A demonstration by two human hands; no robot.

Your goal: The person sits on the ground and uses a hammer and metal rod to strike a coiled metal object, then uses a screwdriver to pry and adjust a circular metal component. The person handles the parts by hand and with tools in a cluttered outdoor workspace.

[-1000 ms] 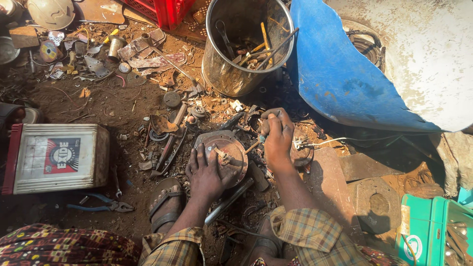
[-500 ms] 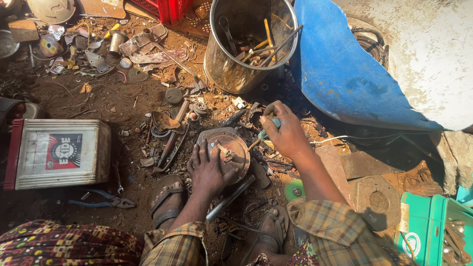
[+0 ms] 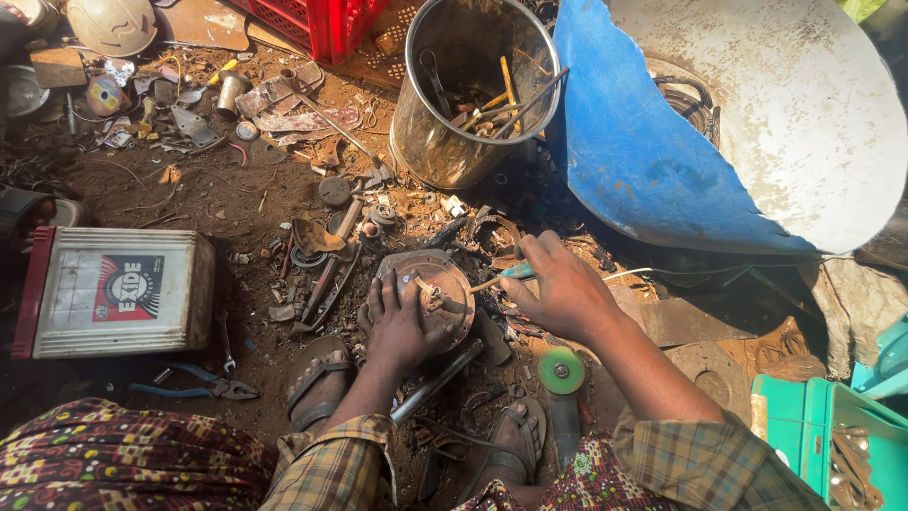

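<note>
A person sits on bare dirt ground (image 3: 236, 227), seen from above, with both hands working on a round rusty metal part (image 3: 427, 284) that lies between their sandalled feet.

The left hand (image 3: 402, 322) rests flat on the near left side of the round part, fingers spread and pressing down on it; this grip is wide and closes around nothing.

The right hand (image 3: 566, 295) is just to the right of the part. Its grip is closed around a small screwdriver (image 3: 501, 277) with a teal handle, and the pale shaft points left toward the centre of the part, where a small hub (image 3: 431, 296) stands up. Whether the tip touches the hub cannot be told.

Beyond the right hand, farther from the person, stands a shiny steel bucket (image 3: 445, 142) holding loose tools and rods. To the right of that hand leans a large blue and whitish curved panel (image 3: 643, 161).

Near the right wrist, toward the person, a grinder with a green disc (image 3: 561, 370) lies on the ground. Well to the left of the left hand sits a boxy old battery (image 3: 113, 293) with a red edge, and blue-handled pliers (image 3: 194, 383) lie close in front of it. Scrap metal litters the ground around both hands.
</note>
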